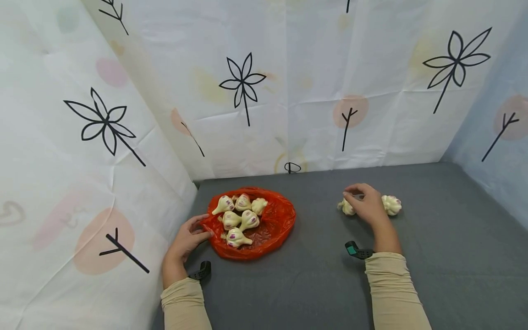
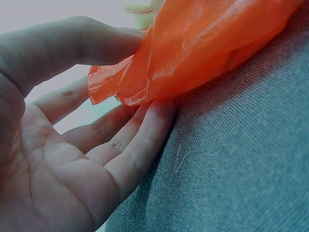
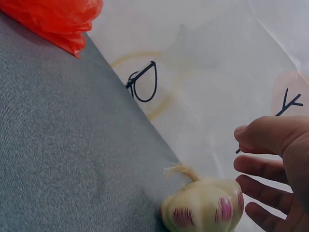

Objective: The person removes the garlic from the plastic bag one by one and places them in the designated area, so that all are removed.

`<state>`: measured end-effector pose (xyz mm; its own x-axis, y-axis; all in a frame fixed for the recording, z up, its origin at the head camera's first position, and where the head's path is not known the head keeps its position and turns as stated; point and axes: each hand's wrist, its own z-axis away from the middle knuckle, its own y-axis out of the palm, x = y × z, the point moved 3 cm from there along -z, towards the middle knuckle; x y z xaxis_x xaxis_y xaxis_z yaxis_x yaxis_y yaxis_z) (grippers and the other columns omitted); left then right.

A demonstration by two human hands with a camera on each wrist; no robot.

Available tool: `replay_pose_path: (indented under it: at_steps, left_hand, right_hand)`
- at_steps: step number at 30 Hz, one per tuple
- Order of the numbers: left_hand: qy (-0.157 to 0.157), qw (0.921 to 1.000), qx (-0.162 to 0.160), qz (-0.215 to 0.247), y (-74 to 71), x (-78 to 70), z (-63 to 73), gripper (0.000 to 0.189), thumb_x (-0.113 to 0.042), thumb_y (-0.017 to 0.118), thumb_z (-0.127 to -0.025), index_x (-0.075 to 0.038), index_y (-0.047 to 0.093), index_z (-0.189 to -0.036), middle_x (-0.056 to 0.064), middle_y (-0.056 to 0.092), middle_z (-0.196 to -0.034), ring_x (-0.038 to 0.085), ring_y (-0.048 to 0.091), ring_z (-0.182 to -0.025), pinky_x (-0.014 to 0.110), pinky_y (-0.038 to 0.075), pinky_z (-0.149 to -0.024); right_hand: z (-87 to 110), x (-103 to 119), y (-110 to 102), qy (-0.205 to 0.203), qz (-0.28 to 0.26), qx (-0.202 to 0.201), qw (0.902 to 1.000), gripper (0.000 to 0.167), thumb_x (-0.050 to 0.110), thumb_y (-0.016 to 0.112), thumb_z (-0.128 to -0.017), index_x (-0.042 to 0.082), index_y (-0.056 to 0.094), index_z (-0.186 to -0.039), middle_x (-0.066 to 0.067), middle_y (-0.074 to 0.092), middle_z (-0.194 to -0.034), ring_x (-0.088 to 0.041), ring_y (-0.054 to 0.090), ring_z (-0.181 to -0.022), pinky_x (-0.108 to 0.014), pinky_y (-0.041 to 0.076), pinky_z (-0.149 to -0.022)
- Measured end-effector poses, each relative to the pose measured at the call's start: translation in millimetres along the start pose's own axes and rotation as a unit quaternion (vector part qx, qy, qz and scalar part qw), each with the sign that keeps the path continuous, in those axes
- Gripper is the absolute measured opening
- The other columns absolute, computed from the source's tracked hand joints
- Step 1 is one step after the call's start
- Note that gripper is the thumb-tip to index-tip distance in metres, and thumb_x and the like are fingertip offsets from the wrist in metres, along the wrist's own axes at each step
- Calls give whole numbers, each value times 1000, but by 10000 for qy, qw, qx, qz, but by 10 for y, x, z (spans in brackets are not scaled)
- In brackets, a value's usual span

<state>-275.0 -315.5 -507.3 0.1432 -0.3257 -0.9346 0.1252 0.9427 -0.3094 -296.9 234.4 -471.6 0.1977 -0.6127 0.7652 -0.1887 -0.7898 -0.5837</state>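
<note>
A red plastic bag, its rim rolled outward, lies on the left of the table with several garlic bulbs inside. At the bag's left edge my left hand pinches the plastic, thumb above and fingers beneath; the left wrist view shows the gathered red film between them. My right hand hovers by two garlic bulbs on the right of the table, fingers loosely bent and holding nothing. One bulb sits just left of the hand, its stringy root tuft visible; the other bulb is behind the wrist.
A dark grey cloth covers the table. White patterned sheets hang behind and at the left, close to my left arm. A bluish sheet borders the right side. Each wrist wears a black camera mount.
</note>
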Motion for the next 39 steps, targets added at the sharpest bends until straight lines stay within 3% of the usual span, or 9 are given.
replay_pose_path:
  at_steps: [10, 29, 39]
  left_hand:
    - [17, 10000, 2, -1, 6, 1, 3, 70, -12, 78, -97, -8, 46, -159, 22, 39, -168, 39, 58, -136, 20, 55, -91]
    - [21, 10000, -14, -33, 3, 27, -4, 70, -13, 78, -97, -8, 46, -159, 23, 39, -168, 40, 58, -137, 21, 55, -92]
    - [80, 10000, -8, -33, -6, 18, -12, 69, -12, 79, -96, -8, 48, -157, 23, 42, -166, 31, 64, -128, 20, 55, -90]
  right_hand:
    - [-44, 219, 144, -333, 28, 28, 9994, 27, 17, 66, -106, -3, 71, -123, -26, 66, -126, -46, 61, -121, -61, 47, -107]
    - [-53, 669, 738, -1261, -495, 476, 9896, 20, 12, 75, -99, 1, 75, -116, -16, 73, -115, -37, 68, -112, -58, 56, -97]
    - [-2, 805, 972, -1599, -723, 707, 9819, 20, 11, 76, -98, 4, 75, -117, -13, 73, -117, -34, 69, -107, -57, 57, -93]
